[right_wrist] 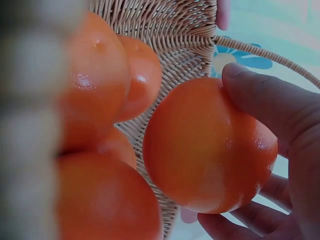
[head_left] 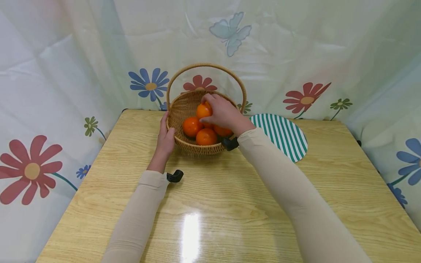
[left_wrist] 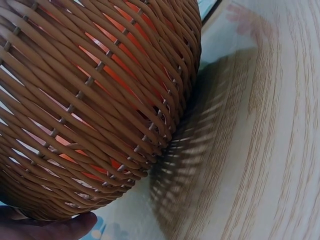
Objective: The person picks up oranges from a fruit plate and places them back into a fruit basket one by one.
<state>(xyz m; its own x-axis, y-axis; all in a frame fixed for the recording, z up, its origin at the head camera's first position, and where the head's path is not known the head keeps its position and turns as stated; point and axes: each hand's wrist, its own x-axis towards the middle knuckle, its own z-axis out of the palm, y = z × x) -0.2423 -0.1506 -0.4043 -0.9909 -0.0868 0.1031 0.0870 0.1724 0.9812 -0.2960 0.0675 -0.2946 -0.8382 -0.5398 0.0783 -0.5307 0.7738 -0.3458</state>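
Observation:
A round wicker basket (head_left: 182,109) with a tall arched handle is tilted, its opening facing me, in the head view. My left hand (head_left: 165,138) grips its left side, thumb at the rim; in the left wrist view, fingers (left_wrist: 60,227) show along the weave (left_wrist: 95,100). My right hand (head_left: 223,114) reaches into the opening and holds an orange (head_left: 204,110) above the others. The right wrist view shows this orange (right_wrist: 205,145) between the thumb (right_wrist: 265,95) and the fingers beneath. Several more oranges (head_left: 206,137) lie inside, some partly hidden by the right hand.
A green-and-white striped oval mat (head_left: 286,135) lies right of the basket, partly behind the right forearm. The wooden table (head_left: 210,193) backs onto a flower-printed curtain (head_left: 263,73). Each wrist carries a small black camera mount (head_left: 175,176).

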